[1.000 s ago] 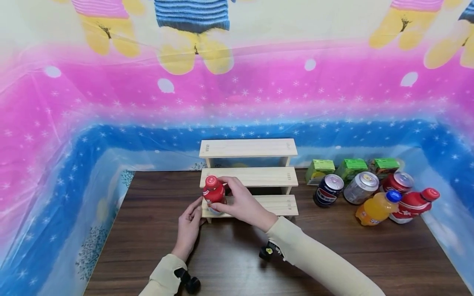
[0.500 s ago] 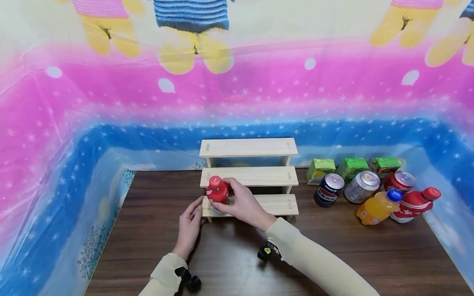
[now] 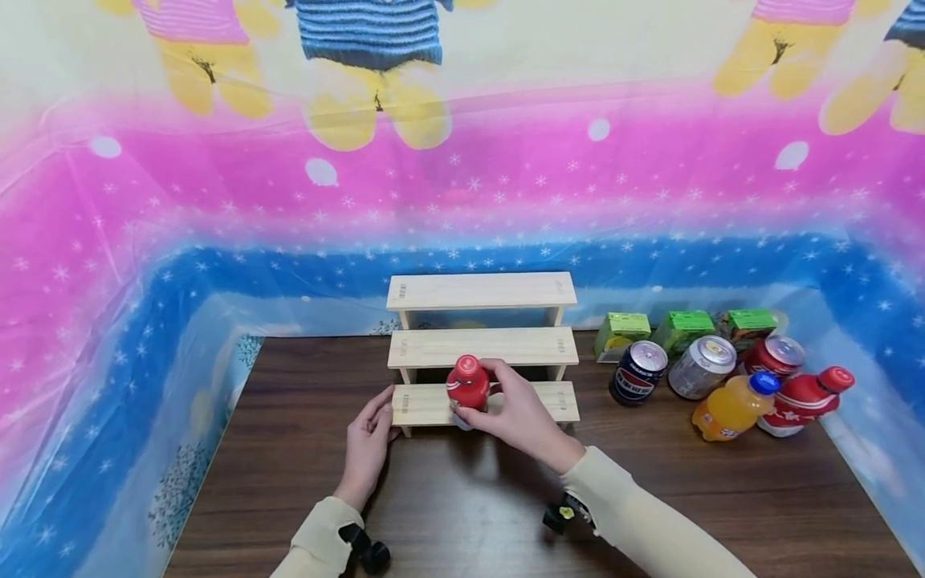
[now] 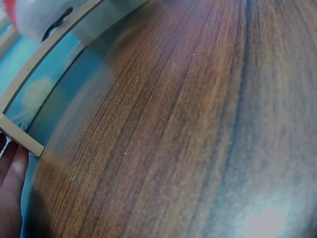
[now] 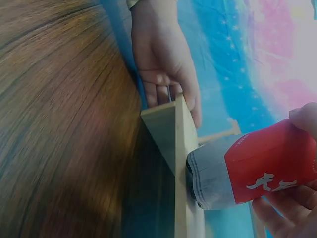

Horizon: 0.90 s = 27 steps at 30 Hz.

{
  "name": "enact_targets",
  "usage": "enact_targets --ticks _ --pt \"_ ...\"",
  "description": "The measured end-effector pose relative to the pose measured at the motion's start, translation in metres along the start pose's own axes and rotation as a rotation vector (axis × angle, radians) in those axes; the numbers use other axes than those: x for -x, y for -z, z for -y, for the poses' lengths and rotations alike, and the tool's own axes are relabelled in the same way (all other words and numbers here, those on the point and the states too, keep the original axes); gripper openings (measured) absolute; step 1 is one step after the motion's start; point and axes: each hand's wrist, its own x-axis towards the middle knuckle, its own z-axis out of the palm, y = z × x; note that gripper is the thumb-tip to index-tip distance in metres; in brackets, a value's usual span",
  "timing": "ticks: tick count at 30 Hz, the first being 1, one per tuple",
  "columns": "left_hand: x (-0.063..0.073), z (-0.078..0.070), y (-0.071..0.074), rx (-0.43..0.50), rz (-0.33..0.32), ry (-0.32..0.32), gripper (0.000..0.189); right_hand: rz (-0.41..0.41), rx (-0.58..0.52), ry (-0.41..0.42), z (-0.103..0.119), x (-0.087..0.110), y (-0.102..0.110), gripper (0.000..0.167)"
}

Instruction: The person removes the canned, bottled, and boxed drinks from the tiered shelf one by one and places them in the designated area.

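My right hand [image 3: 516, 413] grips a red-labelled drink bottle [image 3: 468, 385] by its sides, the red cap upward. Its pale base [image 5: 213, 173] is right at the lowest board [image 3: 426, 405] of a three-step wooden shelf [image 3: 480, 347], near the front edge and mid-length. At that board's left end, my left hand [image 3: 367, 441] touches the shelf with its fingers. The left wrist view shows these fingers [image 4: 17, 166] against the outside of the shelf's end leg [image 4: 22, 136]. The upper two boards carry nothing.
To the shelf's right stand green drink boxes [image 3: 686, 331], a dark blue can [image 3: 637, 372], a silver can [image 3: 702, 367], a red can [image 3: 776, 353], an orange drink bottle [image 3: 731, 411] and another red-labelled bottle [image 3: 798, 405]. A printed cloth [image 3: 506, 185] hangs behind the wooden table [image 3: 462, 514].
My right hand has moved the red-labelled bottle rightward along the lowest board, from its left end to about the middle. The left hand stays at the shelf's end.
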Motion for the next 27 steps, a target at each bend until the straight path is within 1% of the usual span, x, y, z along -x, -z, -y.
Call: enact_targets --ticks 4,10,14,21,27 --pt "-0.001 -0.001 0.0 0.003 0.004 0.001 0.039 -0.033 -0.015 -0.007 -0.003 0.011 0.018 0.067" --pt "-0.001 0.001 0.0 0.015 0.013 -0.003 0.04 -0.081 0.007 -0.067 -0.01 0.036 0.047 0.065" --pt "0.001 0.004 0.001 0.012 0.016 -0.004 0.041 -0.131 0.049 -0.084 -0.021 0.053 0.066 0.065" --pt "0.003 0.005 0.002 0.011 0.025 -0.001 0.041 -0.265 0.188 -0.122 -0.038 0.08 0.102 0.063" --pt "0.0 0.003 0.001 0.025 0.031 -0.007 0.04 -0.331 0.248 -0.206 -0.058 0.102 0.132 0.062"
